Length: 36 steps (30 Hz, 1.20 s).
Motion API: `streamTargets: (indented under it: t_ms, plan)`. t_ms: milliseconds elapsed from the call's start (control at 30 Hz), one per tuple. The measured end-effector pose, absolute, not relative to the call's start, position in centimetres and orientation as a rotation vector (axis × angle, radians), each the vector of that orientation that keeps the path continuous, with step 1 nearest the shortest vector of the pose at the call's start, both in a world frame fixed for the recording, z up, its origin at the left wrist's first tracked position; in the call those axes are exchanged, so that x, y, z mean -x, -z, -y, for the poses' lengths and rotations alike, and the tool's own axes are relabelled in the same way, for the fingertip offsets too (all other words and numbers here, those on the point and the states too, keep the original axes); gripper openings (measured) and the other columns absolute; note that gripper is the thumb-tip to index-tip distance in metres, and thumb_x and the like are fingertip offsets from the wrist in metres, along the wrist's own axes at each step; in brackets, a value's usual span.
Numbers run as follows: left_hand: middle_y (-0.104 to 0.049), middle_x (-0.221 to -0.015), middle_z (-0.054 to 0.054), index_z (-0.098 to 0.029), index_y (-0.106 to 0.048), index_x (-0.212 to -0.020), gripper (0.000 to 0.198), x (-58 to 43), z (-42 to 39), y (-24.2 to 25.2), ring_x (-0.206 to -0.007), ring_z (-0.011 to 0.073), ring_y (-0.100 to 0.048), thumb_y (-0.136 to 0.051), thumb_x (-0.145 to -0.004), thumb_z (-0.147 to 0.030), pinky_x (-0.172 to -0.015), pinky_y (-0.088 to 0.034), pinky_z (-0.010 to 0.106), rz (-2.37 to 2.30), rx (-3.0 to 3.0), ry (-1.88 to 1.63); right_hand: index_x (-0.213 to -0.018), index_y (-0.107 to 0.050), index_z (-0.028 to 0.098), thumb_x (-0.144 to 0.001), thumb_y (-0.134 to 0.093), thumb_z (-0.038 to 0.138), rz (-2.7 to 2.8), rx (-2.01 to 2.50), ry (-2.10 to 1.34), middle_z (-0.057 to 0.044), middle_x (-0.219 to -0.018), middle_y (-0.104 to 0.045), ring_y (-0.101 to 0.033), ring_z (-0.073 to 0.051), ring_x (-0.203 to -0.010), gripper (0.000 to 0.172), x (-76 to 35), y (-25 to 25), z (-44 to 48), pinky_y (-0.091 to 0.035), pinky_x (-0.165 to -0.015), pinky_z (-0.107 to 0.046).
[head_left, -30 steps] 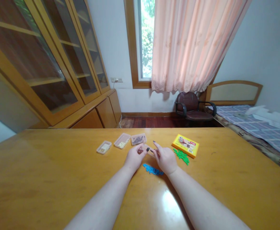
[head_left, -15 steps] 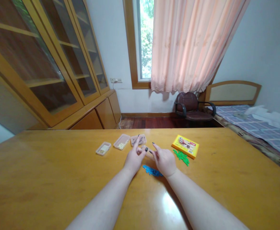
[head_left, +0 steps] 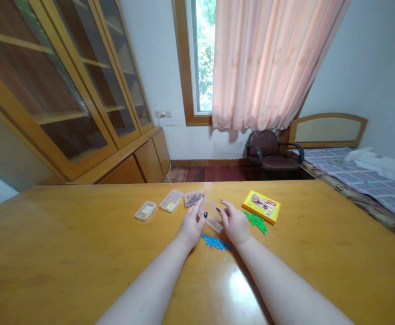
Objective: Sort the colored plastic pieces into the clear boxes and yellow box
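Note:
A clear plastic box (head_left: 211, 214) sits tilted between my two hands, above the table. My left hand (head_left: 190, 228) grips its left side, the dark-nailed thumb near the front corner. On the right side my right hand (head_left: 235, 223) has its thumb and forefinger curved round the edge. Just in front of the box lies a loose pile of small blue plastic pieces (head_left: 217, 242). Green pieces (head_left: 256, 221) lie in a heap to the right of my right hand. Beyond my left fingertips stands a clear box with small dark pieces (head_left: 195, 197).
Farther left on the wooden table (head_left: 82, 243) are a clear box with pale pieces (head_left: 171, 201) and a smaller clear box (head_left: 145, 211) with light contents. A yellow carton (head_left: 261, 206) lies behind the green pieces. A chair (head_left: 267, 151) stands past the far edge.
My hands have moved a little apart, and the clear box between them now shows more fully. My left forefinger, raised before, has come down along the box's side.

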<state>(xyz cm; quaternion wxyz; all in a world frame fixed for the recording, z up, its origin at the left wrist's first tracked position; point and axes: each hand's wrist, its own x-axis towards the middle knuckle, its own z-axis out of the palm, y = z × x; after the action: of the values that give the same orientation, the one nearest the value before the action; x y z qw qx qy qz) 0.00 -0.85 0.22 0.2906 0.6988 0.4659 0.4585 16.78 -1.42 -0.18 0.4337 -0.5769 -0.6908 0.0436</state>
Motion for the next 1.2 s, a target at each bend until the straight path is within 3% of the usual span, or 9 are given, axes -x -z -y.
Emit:
streamTargets:
  t_ms: [100, 367, 567, 667, 833, 967, 1100, 1200]
  plan:
    - [-0.048, -0.127, 0.008, -0.019, -0.047, -0.123, 0.043, 0.3, 0.5, 0.0, -0.119, 0.0217, -0.041, -0.044, -0.083, -0.036, -0.102, -0.027, 0.036, -1.181, -1.826, -1.203, -0.099, -0.059, 0.019, -0.085, -0.039, 0.04, 1.578, 1.48, -0.328, -0.003, -0.068, -0.065, -0.06, -0.016, -0.062, 0.033, -17.5, 0.5, 0.4, -0.043, -0.057, -0.025]
    - [-0.051, -0.12, 0.009, -0.02, -0.05, -0.114, 0.041, 0.6, 0.3, 0.2, -0.116, 0.0231, -0.043, -0.046, -0.082, -0.044, -0.101, -0.029, 0.038, -0.952, -1.758, -1.244, -0.089, -0.059, 0.019, -0.087, -0.028, 0.046, 1.423, 1.395, -0.554, -0.003, -0.062, -0.063, -0.058, -0.017, -0.054, 0.041, -18.5, 1.6, -0.5, -0.044, -0.053, -0.027]
    - [-0.051, -0.117, 0.007, -0.019, -0.047, -0.112, 0.039, 0.5, 0.4, -0.2, -0.116, 0.0214, -0.041, -0.04, -0.085, -0.046, -0.101, -0.029, 0.034, -0.907, -1.643, -1.264, -0.094, -0.06, 0.018, -0.087, -0.028, 0.047, 1.674, 1.144, -0.565, -0.007, -0.092, -0.065, -0.06, -0.02, -0.086, 0.043, -18.3, 1.2, 0.3, -0.045, -0.075, -0.03]
    - [-0.05, -0.117, 0.006, -0.02, -0.046, -0.111, 0.037, 0.7, 0.3, 0.1, -0.115, 0.0204, -0.042, -0.038, -0.085, -0.045, -0.1, -0.03, 0.032, -0.933, -1.61, -1.268, -0.097, -0.059, 0.018, -0.085, -0.033, 0.05, 1.756, 1.065, -0.665, -0.008, -0.096, -0.064, -0.059, -0.021, -0.09, 0.043, -18.1, 0.9, 0.3, -0.044, -0.079, -0.031]
    - [-0.052, -0.112, 0.007, -0.021, -0.041, -0.109, 0.039, 1.1, 0.0, 1.0, -0.102, 0.0191, -0.051, -0.037, -0.084, -0.051, -0.091, -0.039, 0.031, -0.938, -1.521, -1.248, -0.103, -0.056, 0.018, -0.081, -0.044, 0.047, 1.759, 1.037, -0.758, -0.008, -0.099, -0.063, -0.058, -0.021, -0.09, 0.038, -17.6, 0.7, 0.3, -0.045, -0.078, -0.032]
    - [-0.053, -0.11, 0.008, -0.021, -0.039, -0.106, 0.038, 0.7, 0.1, 0.9, -0.088, 0.0165, -0.056, -0.039, -0.083, -0.051, -0.086, -0.041, 0.032, -0.874, -1.488, -1.216, -0.089, -0.061, 0.017, -0.084, -0.039, 0.045, 1.61, 1.091, -0.808, -0.007, -0.085, -0.066, -0.06, -0.019, -0.079, 0.037, -17.4, 1.0, 0.0, -0.046, -0.073, -0.032]
    - [-0.048, -0.122, 0.012, -0.023, -0.024, -0.127, 0.059, 0.1, 0.2, 0.4, -0.087, 0.0166, -0.059, -0.05, -0.08, -0.047, -0.087, -0.041, 0.035, -0.806, -1.401, -1.162, -0.082, -0.062, 0.015, -0.08, -0.039, 0.054, 1.228, 1.096, -1.056, -0.009, -0.075, -0.068, -0.063, -0.021, -0.066, 0.046, -17.4, 1.3, -0.6, -0.049, -0.061, -0.032]
    - [-0.053, -0.119, 0.013, -0.023, -0.008, -0.136, 0.079, -0.2, 0.1, 0.5, -0.092, 0.0191, -0.06, -0.056, -0.077, -0.044, -0.09, -0.039, 0.038, -0.731, -1.29, -1.105, -0.077, -0.062, 0.016, -0.078, -0.042, 0.056, 0.997, 1.105, -1.164, -0.008, -0.068, -0.068, -0.061, -0.019, -0.055, 0.045, -17.5, 1.4, -1.0, -0.049, -0.053, -0.031]
